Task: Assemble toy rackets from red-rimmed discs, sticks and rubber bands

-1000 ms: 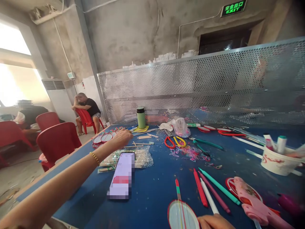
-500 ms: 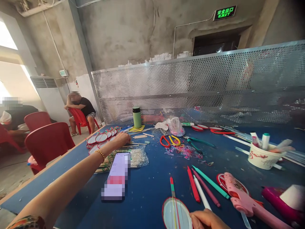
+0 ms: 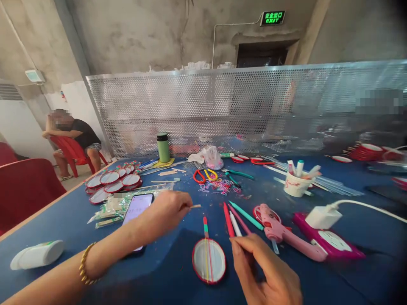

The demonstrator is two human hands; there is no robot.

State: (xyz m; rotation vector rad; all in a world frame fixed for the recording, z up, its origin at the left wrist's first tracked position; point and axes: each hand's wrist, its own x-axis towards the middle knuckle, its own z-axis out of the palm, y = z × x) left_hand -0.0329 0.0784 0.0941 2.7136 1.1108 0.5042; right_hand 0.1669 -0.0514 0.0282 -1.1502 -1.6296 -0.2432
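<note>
My left hand (image 3: 170, 212) reaches over the phone (image 3: 137, 207) and pinches a short wooden stick (image 3: 196, 206), whose pale end sticks out to the right. Below that stick, a small round red-rimmed drum (image 3: 203, 263) lies flat, two rubber bands stretched across its face and a red-and-green-tipped handle (image 3: 205, 226) pointing away from me. Just right of the drum is my right hand (image 3: 265, 269), its thumb and fingertips closed together; whether anything is between them is hidden. Its fingertips overlap the near ends of the white marker (image 3: 235, 223) and red marker (image 3: 228, 219).
Several similar drums (image 3: 111, 178) are piled at left by bagged sticks (image 3: 110, 212). Scissors (image 3: 199, 176), pliers (image 3: 237, 174) and loose rubber bands (image 3: 216, 187) lie mid-table. On the right are a pink glue gun (image 3: 276, 231), a power strip (image 3: 337, 243) and a cup of markers (image 3: 295, 186).
My left hand has come back from the far-left pile toward the drum, now with a wooden stick. My right hand has let go of the drum's rim. The view has turned right.
</note>
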